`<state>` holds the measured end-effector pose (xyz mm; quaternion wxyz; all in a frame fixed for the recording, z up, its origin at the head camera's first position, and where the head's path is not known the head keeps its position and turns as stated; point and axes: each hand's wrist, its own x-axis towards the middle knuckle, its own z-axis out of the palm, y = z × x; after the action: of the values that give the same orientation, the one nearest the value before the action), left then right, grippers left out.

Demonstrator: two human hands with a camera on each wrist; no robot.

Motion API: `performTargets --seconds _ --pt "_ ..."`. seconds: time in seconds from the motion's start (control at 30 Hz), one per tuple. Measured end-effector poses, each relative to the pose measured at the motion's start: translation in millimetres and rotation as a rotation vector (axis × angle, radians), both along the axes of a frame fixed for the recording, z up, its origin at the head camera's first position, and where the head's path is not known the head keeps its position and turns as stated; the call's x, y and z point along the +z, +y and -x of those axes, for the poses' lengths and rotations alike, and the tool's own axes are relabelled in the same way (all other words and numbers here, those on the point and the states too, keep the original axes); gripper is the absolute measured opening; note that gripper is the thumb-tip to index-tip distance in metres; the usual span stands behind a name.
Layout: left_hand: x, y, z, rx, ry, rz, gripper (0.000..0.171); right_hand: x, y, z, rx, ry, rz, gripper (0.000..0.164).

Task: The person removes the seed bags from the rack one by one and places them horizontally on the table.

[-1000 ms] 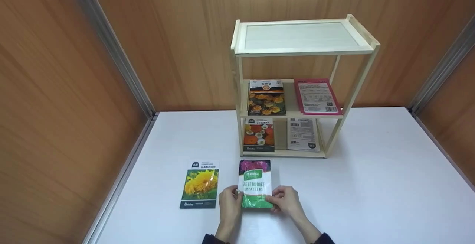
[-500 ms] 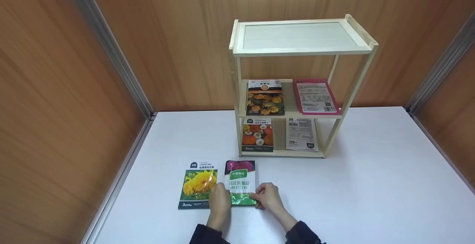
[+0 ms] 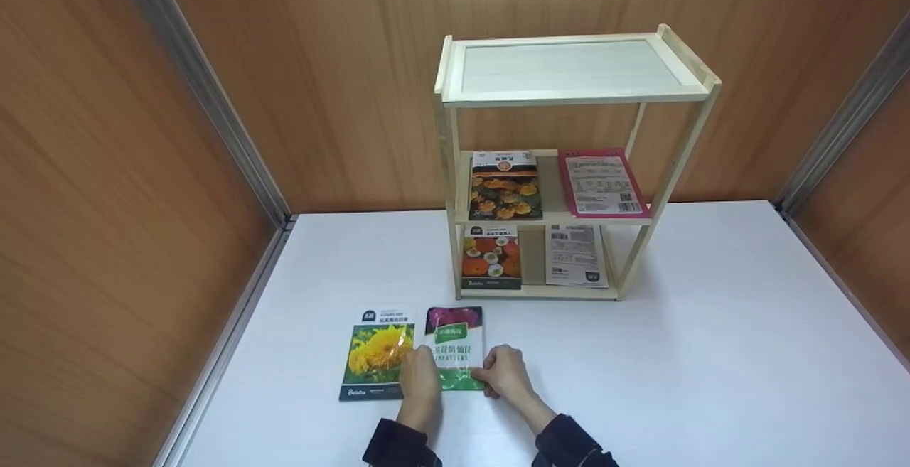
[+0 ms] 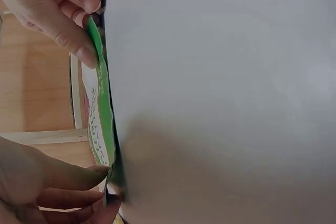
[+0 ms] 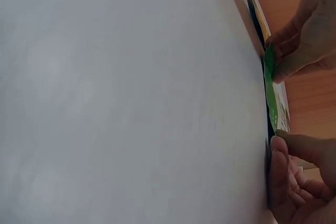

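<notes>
A green and white seed packet with a magenta flower top lies on the white table, in front of the shelf. My left hand pinches its left edge near the bottom, and my right hand pinches its lower right edge. In the left wrist view the packet appears nearly edge-on between both hands, close to the tabletop. Just left of it lies a yellow-flower seed packet, its lower right corner partly hidden by my left hand.
A pale wooden shelf stands behind. Its middle tier bears an orange-flower packet and a pink-edged packet. On the bottom tier are a red-and-white-flower packet and a white printed packet. Wood panels enclose the table.
Both hands have moved left with the green and white seed packet, bringing it beside the yellow-flower packet. Most of that shift came in the first half second. The view drifted slightly.
</notes>
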<state>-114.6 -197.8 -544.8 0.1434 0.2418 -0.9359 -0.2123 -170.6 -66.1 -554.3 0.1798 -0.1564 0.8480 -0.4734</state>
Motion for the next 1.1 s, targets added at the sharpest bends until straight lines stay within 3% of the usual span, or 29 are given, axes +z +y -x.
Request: performTargets --seconds 0.27,0.47,0.67,0.73,0.83,1.1 --pt "-0.4 2 2.5 0.018 -0.016 0.069 0.017 2.7 0 -1.2 0.017 0.046 -0.055 0.027" --pt "5.3 4 0.6 0.021 -0.040 0.057 0.017 11.9 9 -2.4 0.058 -0.034 -0.139 0.031" --pt "18.6 7 -1.8 -0.041 0.024 0.094 0.007 29.7 25 -3.1 0.133 0.003 -0.177 0.031" --pt "25.1 9 -2.6 -0.090 0.024 0.100 0.008 37.7 31 -2.4 0.173 0.037 -0.205 0.034" --pt "38.4 10 -4.3 -0.178 0.000 0.071 0.022 50.9 40 -0.5 0.232 0.080 -0.249 0.039" --pt "93.8 12 2.4 -0.369 -0.089 -0.070 0.036 96.9 62 11.5 0.285 0.177 -0.301 0.044"
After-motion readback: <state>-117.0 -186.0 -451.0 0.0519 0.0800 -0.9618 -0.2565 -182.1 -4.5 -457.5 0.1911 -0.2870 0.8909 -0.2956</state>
